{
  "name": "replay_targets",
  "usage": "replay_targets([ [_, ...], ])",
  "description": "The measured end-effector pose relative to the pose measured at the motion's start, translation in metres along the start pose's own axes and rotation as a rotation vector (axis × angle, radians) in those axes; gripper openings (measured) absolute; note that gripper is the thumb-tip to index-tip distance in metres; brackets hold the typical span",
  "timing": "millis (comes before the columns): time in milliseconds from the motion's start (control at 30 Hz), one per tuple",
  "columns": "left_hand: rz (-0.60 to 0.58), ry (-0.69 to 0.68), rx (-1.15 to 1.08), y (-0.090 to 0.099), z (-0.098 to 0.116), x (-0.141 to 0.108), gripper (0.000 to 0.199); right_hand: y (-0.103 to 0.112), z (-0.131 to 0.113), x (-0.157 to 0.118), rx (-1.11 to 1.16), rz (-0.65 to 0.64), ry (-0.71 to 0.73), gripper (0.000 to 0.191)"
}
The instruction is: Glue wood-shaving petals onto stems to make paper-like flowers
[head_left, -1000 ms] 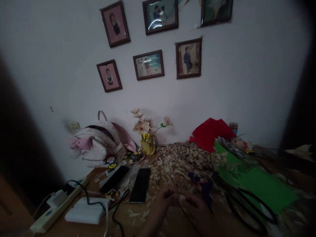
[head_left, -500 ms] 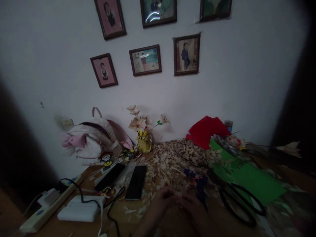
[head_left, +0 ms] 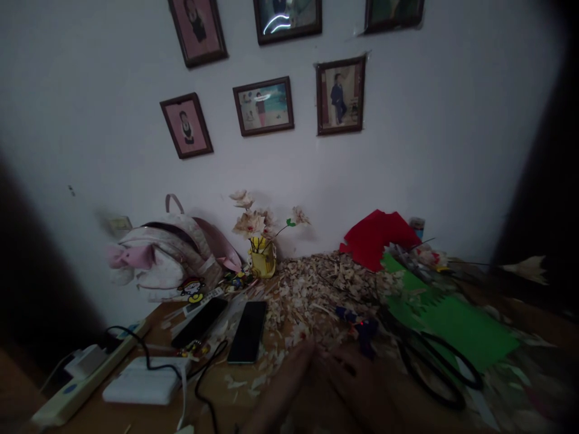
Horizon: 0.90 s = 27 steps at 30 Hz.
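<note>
My left hand and my right hand meet at the bottom centre, fingertips close together. Both are dark and blurred, with fingers bent inward; anything small between the fingertips is too dim to make out. Just beyond them spreads a heap of pale shavings. A dark blue tool with a small red light lies right behind my right hand. To the right are black-handled scissors, partly over a green sheet. A black phone lies left of my left hand.
A yellow vase of pale flowers stands by the wall, beside a pink-white backpack. Red sheets lie at the back right. A power strip, a white power bank and cables occupy the left.
My left hand has straightened somewhat, its fingers pointing more forward. My right hand has turned and shifted slightly, fingers still bent. The whole view has moved a little.
</note>
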<state>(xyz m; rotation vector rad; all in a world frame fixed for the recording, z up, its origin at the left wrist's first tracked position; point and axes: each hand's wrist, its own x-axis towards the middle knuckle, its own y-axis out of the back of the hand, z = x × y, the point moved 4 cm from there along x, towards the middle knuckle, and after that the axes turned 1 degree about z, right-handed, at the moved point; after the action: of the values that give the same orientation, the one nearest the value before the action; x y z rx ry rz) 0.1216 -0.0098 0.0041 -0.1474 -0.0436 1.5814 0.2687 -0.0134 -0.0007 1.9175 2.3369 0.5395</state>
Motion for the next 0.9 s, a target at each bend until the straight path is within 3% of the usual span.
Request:
replay_targets([
  [100, -0.074, -0.021, 0.088, -0.004, -0.005, 0.0, 0.009, 0.001, -0.012, -0.004, -0.307, -0.109, 0.159, 0.029],
  [233, -0.126, -0.009, 0.075, -0.006, -0.012, 0.006, 0.01, -0.003, -0.012, -0.004, -0.507, -0.187, 0.193, 0.034],
  [400, 0.04, -0.086, 0.113, 0.012, -0.003, 0.012, 0.017, -0.005, -0.009, -0.002, -0.586, -0.188, 0.041, 0.038],
  [567, 0.17, -0.138, 0.046, 0.025, 0.01, 0.017, 0.009, -0.008, -0.014, -0.009, -0.74, -0.216, -0.021, 0.022],
  [733, 0.24, -0.141, -0.088, 0.029, 0.017, 0.015, 0.026, -0.009, 0.002, -0.01, -0.685, -0.146, -0.092, 0.023],
  [900, 0.297, -0.128, -0.182, 0.033, 0.018, 0.014, 0.03, -0.005, 0.012, -0.005, -0.572, -0.069, -0.102, 0.015],
])
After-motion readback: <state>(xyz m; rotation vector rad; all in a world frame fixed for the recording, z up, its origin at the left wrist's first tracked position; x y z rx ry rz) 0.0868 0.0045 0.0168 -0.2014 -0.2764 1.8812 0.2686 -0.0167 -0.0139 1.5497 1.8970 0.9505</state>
